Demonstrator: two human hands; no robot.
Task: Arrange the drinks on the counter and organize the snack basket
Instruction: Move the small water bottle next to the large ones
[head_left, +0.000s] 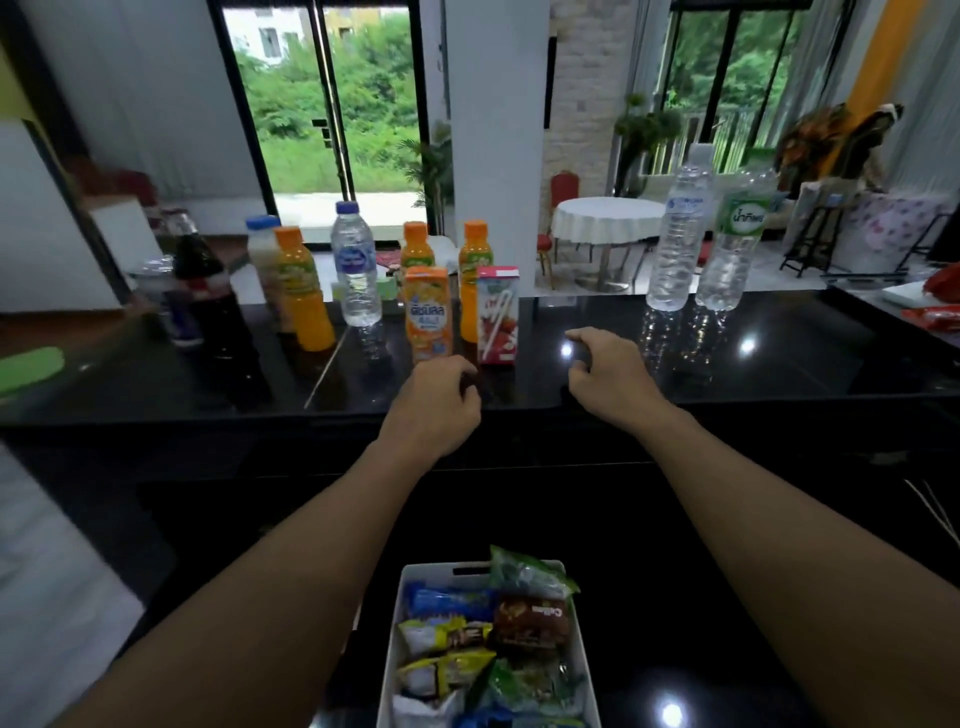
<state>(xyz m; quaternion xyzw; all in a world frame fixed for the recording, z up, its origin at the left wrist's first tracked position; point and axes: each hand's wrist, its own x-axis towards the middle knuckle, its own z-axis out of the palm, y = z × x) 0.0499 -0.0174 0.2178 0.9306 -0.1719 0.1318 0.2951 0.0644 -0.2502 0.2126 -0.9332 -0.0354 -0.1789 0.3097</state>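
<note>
Both forearms reach out over the dark glossy worktop (779, 358); the left hand (434, 410) hangs above its near edge with the grip curled in on itself, nothing showing between the fingers; the right hand (608, 371) sits a little farther in, its grip loosely curled with a gap between thumb and forefinger, holding nothing.

Just beyond the left hand stand an orange carton (427, 314) and a red carton (497, 314) side by side near the middle of the worktop, the red one with a striped straw across its face. Behind them, toward the far edge, are two orange juice bottles (418, 247) (474, 260); a small water bottle (356, 265) stands to their left, then a third orange juice bottle (304, 288) with a pale blue-capped bottle (262, 249) close behind it; a dark cola bottle (208, 291) stands nearest the left end, blurred. Well apart from this group, at the far edge toward the right end, two tall water bottles (675, 234) (735, 239) stand just beside each other.

The white basket (395, 649) rests on a lower dark surface below the worktop's near edge, between the forearms; it is packed with snack packets (530, 621) in blue, yellow, green and brown, one green packet (530, 574) sticking up over its far rim.
</note>
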